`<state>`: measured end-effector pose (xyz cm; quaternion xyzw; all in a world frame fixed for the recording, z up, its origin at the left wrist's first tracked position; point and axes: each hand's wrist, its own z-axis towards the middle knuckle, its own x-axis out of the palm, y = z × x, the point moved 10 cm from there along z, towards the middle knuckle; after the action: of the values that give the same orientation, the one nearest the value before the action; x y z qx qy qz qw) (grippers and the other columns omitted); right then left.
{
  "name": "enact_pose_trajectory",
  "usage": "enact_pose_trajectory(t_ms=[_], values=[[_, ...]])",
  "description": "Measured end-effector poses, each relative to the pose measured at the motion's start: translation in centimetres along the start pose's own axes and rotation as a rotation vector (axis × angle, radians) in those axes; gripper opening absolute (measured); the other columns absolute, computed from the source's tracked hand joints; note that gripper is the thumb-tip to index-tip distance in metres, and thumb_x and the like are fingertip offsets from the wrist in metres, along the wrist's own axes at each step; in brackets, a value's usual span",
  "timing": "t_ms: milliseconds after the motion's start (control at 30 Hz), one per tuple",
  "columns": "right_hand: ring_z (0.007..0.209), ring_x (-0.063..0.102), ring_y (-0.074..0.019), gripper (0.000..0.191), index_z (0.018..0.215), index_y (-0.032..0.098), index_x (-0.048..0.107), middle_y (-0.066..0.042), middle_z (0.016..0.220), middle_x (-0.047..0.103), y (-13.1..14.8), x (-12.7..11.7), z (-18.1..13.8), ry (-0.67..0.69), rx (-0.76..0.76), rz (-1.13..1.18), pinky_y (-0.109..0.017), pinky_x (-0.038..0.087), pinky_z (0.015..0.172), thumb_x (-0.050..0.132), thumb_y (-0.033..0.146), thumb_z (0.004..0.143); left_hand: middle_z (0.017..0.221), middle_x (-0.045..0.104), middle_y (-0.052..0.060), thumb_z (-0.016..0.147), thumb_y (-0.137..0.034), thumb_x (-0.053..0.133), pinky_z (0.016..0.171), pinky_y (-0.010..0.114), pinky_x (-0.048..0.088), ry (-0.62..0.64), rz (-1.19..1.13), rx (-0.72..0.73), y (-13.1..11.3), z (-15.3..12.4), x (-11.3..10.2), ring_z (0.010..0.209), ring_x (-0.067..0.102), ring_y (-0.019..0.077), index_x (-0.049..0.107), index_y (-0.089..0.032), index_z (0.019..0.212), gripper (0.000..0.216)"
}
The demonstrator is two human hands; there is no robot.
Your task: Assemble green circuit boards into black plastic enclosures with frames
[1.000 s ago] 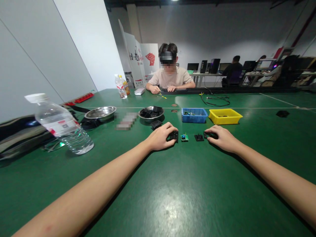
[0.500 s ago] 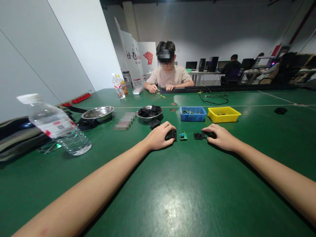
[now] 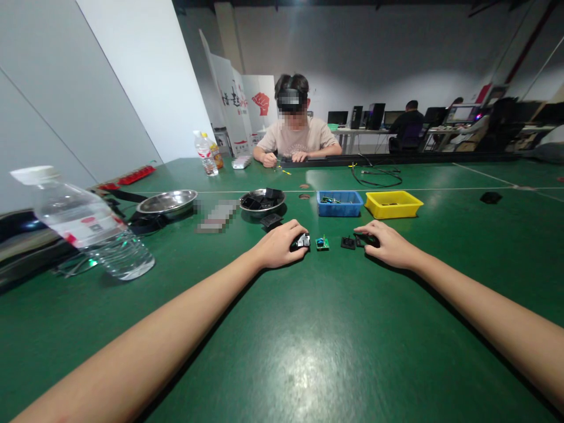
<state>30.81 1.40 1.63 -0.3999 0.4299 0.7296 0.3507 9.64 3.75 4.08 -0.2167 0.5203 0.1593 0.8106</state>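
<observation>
My left hand (image 3: pixel 282 244) has its fingers and thumb closed round a small black plastic casing (image 3: pixel 303 240), whose face catches bright glare. Just right of it, a small green circuit board (image 3: pixel 322 244) with a blue component lies on the table. Farther right is a flat black plastic part (image 3: pixel 348 242). A smaller black piece (image 3: pixel 359 240) lies by the fingertips of my right hand (image 3: pixel 382 242). That hand rests on the table, index finger and thumb apart; the dark gap between them is too shadowed to make out.
Behind my hands stand a steel bowl (image 3: pixel 282 202) of black casings, a blue bin (image 3: pixel 339 211) with small parts and a yellow bin (image 3: pixel 392 212). One black casing (image 3: pixel 271 221) lies before the bowl. Left are a steel dish (image 3: pixel 163 204) and a water bottle (image 3: pixel 94 226). A person (image 3: pixel 299 135) sits opposite.
The casing in my left hand has turned, so its face now shines. My right index finger has lifted and spread from the small black piece. The whole view has shifted slightly.
</observation>
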Motion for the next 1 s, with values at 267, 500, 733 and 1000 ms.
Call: enact_pose_trajectory(t_ms=[267, 500, 733, 1000], values=[[0.120, 0.055, -0.0316, 0.047, 0.131, 0.023, 0.059, -0.014, 0.128, 0.061, 4.1, -0.5, -0.1, -0.091, -0.147, -0.058, -0.051, 0.042, 0.100, 0.057, 0.028, 0.085, 0.103, 0.062, 0.008, 0.079, -0.026, 0.058, 0.089, 0.038, 0.051, -0.047, 0.013, -0.001, 0.2, -0.1, -0.2, 0.095, 0.060, 0.0235, 0.051, -0.019, 0.108, 0.030], [0.130, 0.050, -0.0315, 0.053, 0.141, 0.023, 0.051, -0.017, 0.144, 0.053, 10.3, 2.9, 0.4, -0.063, -0.231, -0.065, -0.051, 0.039, 0.102, 0.056, 0.026, 0.088, 0.112, 0.059, 0.011, 0.079, -0.026, 0.061, 0.098, 0.044, 0.047, -0.125, 0.095, 0.073, -0.9, -0.2, -1.1, 0.104, 0.056, 0.0266, 0.052, -0.018, 0.107, 0.031], [0.108, 0.061, -0.0275, 0.028, 0.116, 0.018, 0.065, -0.013, 0.113, 0.070, 10.7, 3.8, 1.4, -0.068, -0.190, -0.022, -0.043, 0.045, 0.089, 0.055, 0.016, 0.090, 0.102, 0.060, 0.007, 0.078, -0.019, 0.060, 0.087, 0.035, 0.053, -0.253, -0.055, 0.015, 0.2, -0.4, -1.6, 0.095, 0.061, 0.0213, 0.051, -0.018, 0.105, 0.029], [0.092, 0.067, -0.0231, 0.017, 0.100, 0.019, 0.066, -0.009, 0.098, 0.071, 10.3, 1.6, 1.1, -0.194, -0.307, 0.158, -0.036, 0.052, 0.083, 0.064, 0.015, 0.083, 0.114, 0.067, 0.009, 0.081, -0.018, 0.064, 0.096, 0.042, 0.051, -0.296, -0.155, -0.011, 0.4, -0.2, -1.6, 0.105, 0.063, 0.0231, 0.058, -0.018, 0.117, 0.037]])
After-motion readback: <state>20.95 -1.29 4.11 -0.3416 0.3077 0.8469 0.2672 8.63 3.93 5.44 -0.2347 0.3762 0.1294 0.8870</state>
